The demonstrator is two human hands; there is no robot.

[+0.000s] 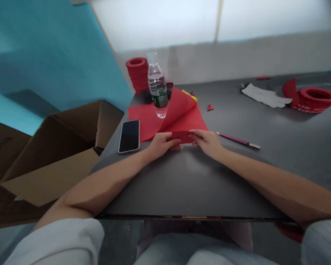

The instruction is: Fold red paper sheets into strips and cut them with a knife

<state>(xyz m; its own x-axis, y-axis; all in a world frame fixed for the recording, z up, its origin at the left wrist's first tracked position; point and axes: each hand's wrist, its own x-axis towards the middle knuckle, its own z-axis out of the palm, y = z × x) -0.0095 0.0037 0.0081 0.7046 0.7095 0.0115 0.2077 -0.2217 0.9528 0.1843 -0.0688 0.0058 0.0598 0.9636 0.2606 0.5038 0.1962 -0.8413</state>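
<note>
Between my two hands is a small strip of red paper, held level just above the table. My left hand pinches its left end, thumb on the near face. At the other end my right hand grips it between thumb and fingers. Right behind the strip lie large red paper sheets, one curled up over the other. To the right of my right hand rests a slim pink craft knife or pen-like tool; its exact kind is unclear.
A water bottle stands on the sheets, with a stack of red rings behind. A phone lies left, beside an open cardboard box. White gloves and more red rings sit at the right. A red scrap lies mid-table.
</note>
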